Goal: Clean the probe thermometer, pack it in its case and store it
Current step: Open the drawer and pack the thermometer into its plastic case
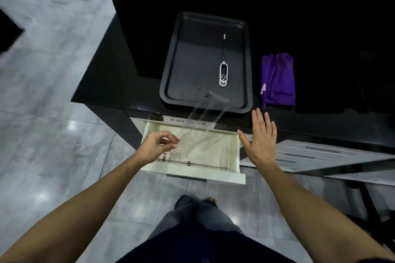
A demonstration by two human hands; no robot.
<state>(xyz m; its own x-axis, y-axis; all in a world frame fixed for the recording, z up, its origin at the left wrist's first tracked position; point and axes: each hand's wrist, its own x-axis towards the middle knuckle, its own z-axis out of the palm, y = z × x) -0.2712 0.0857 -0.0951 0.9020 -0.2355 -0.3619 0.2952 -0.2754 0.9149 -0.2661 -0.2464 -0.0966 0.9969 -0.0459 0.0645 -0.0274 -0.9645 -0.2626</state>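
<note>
A white probe thermometer [223, 70] lies in a black tray [171, 74] on the dark counter, its thin probe pointing away from me. My left hand [158, 145] pinches one end of a clear tube-shaped case [205, 113], blurred by motion, which slants from the open cream drawer [192, 171] up over the tray's near edge. My right hand [259, 137] is flat with fingers spread, holding nothing, above the drawer's right edge. A folded purple cloth [277, 79] rests on the counter right of the tray.
The drawer sticks out from under the counter toward my legs [198, 220]. A pale slatted panel [320, 153] lies low on the right. Grey tiled floor [53, 113] spreads to the left.
</note>
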